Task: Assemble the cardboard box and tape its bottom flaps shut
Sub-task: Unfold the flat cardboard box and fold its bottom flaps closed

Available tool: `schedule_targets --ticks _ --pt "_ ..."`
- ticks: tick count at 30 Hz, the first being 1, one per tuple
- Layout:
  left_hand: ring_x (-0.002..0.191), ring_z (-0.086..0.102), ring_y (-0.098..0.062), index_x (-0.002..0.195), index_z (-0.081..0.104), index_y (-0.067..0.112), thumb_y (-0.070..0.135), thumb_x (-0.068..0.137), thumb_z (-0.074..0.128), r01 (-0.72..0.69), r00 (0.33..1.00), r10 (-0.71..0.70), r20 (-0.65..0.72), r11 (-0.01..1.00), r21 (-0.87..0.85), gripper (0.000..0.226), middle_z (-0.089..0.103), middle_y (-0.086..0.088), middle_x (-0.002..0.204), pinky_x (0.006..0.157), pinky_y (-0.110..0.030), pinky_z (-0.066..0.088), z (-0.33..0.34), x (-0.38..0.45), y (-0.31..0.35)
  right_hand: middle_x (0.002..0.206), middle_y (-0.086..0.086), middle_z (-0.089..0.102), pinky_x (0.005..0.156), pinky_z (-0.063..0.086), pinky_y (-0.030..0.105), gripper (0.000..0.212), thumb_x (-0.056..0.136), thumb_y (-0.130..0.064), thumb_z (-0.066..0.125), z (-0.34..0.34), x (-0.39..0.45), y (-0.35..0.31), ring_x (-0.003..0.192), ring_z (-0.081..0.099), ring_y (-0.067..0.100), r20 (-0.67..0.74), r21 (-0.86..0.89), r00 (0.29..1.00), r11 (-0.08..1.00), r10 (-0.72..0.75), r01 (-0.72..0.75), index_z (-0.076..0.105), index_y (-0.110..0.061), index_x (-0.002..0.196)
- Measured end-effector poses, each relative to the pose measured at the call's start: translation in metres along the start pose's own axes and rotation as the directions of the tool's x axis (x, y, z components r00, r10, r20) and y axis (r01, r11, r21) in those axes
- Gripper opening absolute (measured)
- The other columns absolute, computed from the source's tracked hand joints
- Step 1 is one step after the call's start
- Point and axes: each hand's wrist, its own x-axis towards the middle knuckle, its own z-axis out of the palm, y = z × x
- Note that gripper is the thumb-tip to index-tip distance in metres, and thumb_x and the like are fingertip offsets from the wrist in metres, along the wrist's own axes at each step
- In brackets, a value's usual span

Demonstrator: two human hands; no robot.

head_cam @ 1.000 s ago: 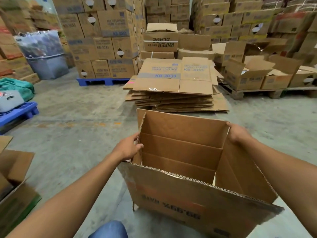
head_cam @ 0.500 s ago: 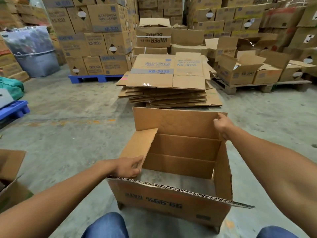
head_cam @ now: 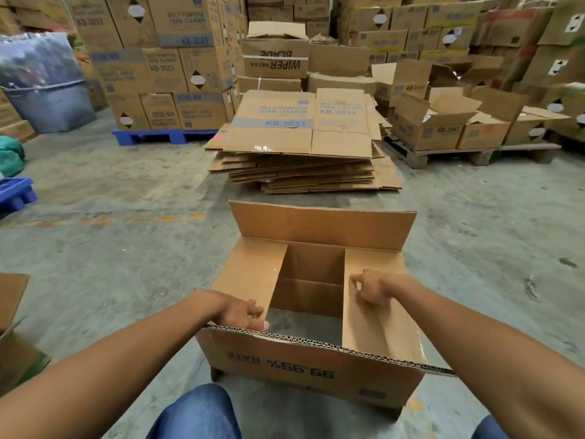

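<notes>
A brown cardboard box (head_cam: pixel 300 365) stands upside down on the concrete floor in front of me, print inverted on its near wall. Both short flaps are folded in flat: the left flap (head_cam: pixel 253 274) and the right flap (head_cam: pixel 373 324). The far long flap (head_cam: pixel 323 224) stands up, and the near long flap stands up toward me. My left hand (head_cam: pixel 242 312) presses the left flap near its front corner, fingers spread. My right hand (head_cam: pixel 368 288) rests on the right flap with fingers curled. The floor shows through the gap between the flaps. No tape is in view.
A stack of flattened cartons (head_cam: pixel 304 147) lies just beyond the box. Stacked boxes on a blue pallet (head_cam: pixel 164 136) stand at the back left, open boxes on a wooden pallet (head_cam: pixel 443 153) at the right. Another carton (head_cam: pixel 12 327) sits at my left. My knees (head_cam: pixel 196 413) are below.
Both short flaps went from upright to folded flat into the opening. My right hand left the far corner and came down onto the right flap; my left pressed the left flap down.
</notes>
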Motion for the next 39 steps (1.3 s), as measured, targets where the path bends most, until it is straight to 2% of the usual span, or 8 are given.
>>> schedule_targets --ticks 3,8,13,20,24,28,32,39 --pt "0.151 0.009 -0.024 0.155 0.017 0.031 0.081 0.083 0.026 0.003 1.000 -0.003 0.002 0.999 -0.033 0.088 0.005 0.005 0.165 0.120 -0.049 0.004 -0.007 -0.003 0.000 0.122 0.009 0.067 0.093 0.052 0.040 0.033 0.101 -0.029 0.045 -0.040 -0.009 -0.016 0.105 0.065 0.023 -0.291 0.159 0.955 0.981 -0.060 0.110 0.062 -0.016 0.125" --pt "0.142 0.033 -0.022 0.146 0.038 0.038 0.078 0.085 0.028 -0.096 0.995 0.088 -0.048 0.974 -0.206 0.073 0.036 0.004 0.156 0.118 -0.045 0.017 -0.022 -0.015 -0.002 0.137 0.008 0.053 0.104 0.041 0.045 0.045 0.097 -0.030 0.047 -0.081 -0.008 -0.033 0.126 0.047 0.024 -0.853 0.057 0.517 0.975 -0.064 0.214 0.044 -0.027 0.142" --pt "0.141 0.035 -0.023 0.146 0.038 0.039 0.104 0.046 0.017 -0.112 0.994 0.102 -0.049 0.947 -0.301 0.121 0.039 0.004 0.154 0.118 -0.050 0.020 -0.034 -0.027 -0.009 0.162 0.008 0.023 0.116 0.004 0.062 0.062 0.099 -0.055 0.027 -0.087 0.004 -0.023 0.149 0.016 0.031 -0.556 0.015 0.828 0.996 0.078 -0.083 0.015 -0.032 0.156" --pt "0.141 0.035 -0.017 0.149 0.028 0.043 0.075 0.060 0.069 -0.294 0.956 0.274 -0.108 0.913 -0.284 0.103 0.037 0.009 0.155 0.117 -0.044 0.026 -0.061 -0.062 -0.018 0.153 0.013 0.043 0.115 0.028 0.048 0.085 0.091 -0.071 0.011 -0.079 -0.023 -0.026 0.138 0.040 0.031 -0.224 0.180 0.973 0.979 -0.055 0.097 0.043 -0.015 0.147" --pt "0.141 0.034 -0.020 0.152 0.026 0.031 0.053 0.078 0.071 -0.210 0.861 0.150 -0.486 0.975 -0.069 0.089 0.033 0.004 0.157 0.113 -0.035 0.028 -0.055 -0.039 -0.020 0.149 0.006 0.047 0.109 0.031 0.055 0.092 0.084 -0.079 0.003 -0.067 -0.036 -0.025 0.130 0.047 0.030 0.120 0.188 0.993 0.981 0.018 -0.041 0.042 -0.025 0.148" --pt "0.149 0.013 -0.032 0.154 0.013 0.037 0.071 0.080 0.051 0.001 0.730 -0.047 -0.682 0.998 -0.068 0.090 0.009 -0.003 0.165 0.116 -0.050 0.024 -0.039 0.008 -0.035 0.153 0.001 0.042 0.116 0.022 0.045 0.093 0.083 -0.081 0.007 -0.052 -0.033 -0.009 0.139 0.038 0.025 0.069 0.252 0.998 0.968 0.007 -0.024 0.050 -0.025 0.143" --pt "0.147 0.002 -0.044 0.153 0.010 0.041 0.087 0.074 0.034 0.077 0.795 -0.259 -0.548 0.940 -0.333 0.095 -0.003 -0.008 0.165 0.116 -0.059 0.016 -0.015 0.047 -0.043 0.147 0.000 0.050 0.111 0.031 0.046 0.069 0.092 -0.071 0.019 -0.022 -0.026 0.015 0.133 0.044 0.025 -0.163 0.082 0.986 0.996 -0.021 0.035 0.054 -0.030 0.135" --pt "0.135 0.034 -0.047 0.151 0.019 0.039 0.075 0.087 0.024 0.121 0.744 -0.334 -0.578 0.919 -0.375 0.074 0.008 -0.003 0.164 0.109 -0.055 0.031 0.015 0.069 -0.036 0.166 0.002 -0.002 0.121 -0.002 0.050 0.065 0.097 -0.062 0.017 0.054 -0.028 0.047 0.151 -0.002 0.028 -0.355 0.192 0.931 0.981 0.083 -0.014 0.013 -0.035 0.156"
